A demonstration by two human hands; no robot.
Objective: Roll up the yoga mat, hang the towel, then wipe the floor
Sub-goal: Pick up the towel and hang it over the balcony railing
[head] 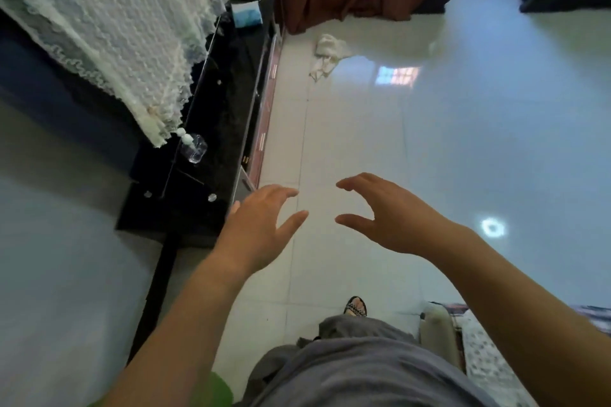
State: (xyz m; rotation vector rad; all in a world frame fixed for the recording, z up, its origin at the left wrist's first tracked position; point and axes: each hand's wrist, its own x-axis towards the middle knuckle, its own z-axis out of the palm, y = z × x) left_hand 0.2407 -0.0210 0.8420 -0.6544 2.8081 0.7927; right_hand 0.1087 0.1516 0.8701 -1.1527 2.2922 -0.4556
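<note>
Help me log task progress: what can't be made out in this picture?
Head view:
Green patch: cut off by the bottom edge and left forearm; mat or not, unclear.
White cloth on the floor: too far to tell towel from rag.

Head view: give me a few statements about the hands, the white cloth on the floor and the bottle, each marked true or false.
1. The left hand and right hand are both empty, with fingers spread. True.
2. The crumpled white cloth hangs from a hook. False: it lies on the glossy tiled floor.
3. The clear plastic bottle sits on the black glass stand. True.
4. The left hand grips the bottle. False: it is apart from the bottle and holds nothing.
</note>
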